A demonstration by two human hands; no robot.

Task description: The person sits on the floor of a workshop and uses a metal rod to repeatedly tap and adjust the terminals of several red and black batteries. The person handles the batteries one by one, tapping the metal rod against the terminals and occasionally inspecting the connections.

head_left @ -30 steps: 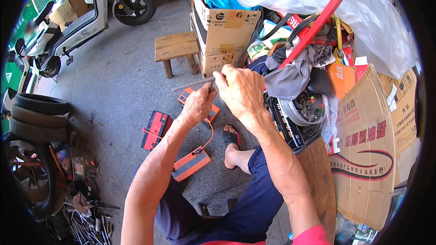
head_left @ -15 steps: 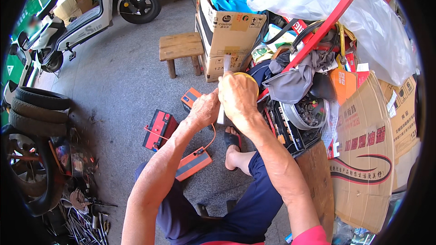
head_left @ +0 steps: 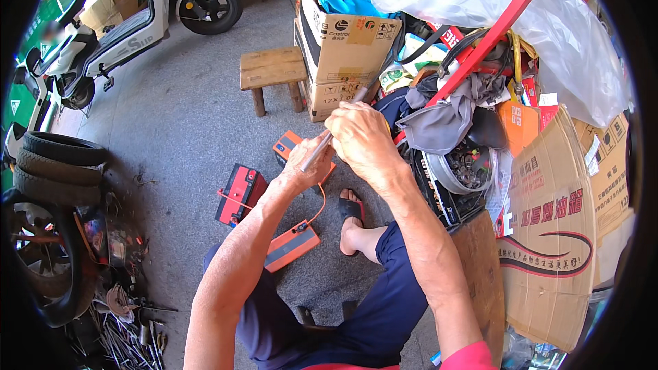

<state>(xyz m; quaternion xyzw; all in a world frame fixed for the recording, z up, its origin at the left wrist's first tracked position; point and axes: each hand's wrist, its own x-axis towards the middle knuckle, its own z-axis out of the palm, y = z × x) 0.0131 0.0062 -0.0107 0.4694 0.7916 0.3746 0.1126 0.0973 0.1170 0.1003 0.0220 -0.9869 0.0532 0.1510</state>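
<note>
Metal rod (head_left: 329,138), thin, stiff and likely light, sits clamped in both hands' grip above the orange battery (head_left: 293,245): left hand (head_left: 306,166) low, right hand (head_left: 361,138) mid-shaft.

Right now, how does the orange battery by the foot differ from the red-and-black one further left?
The orange battery lies flat on the ground near the sandalled foot; the red-and-black battery stands on edge, further left. The orange battery looks flatter and longer, the red-and-black one boxier. Both rest on the grey concrete floor with thin orange wires attached, below the hands.
</note>
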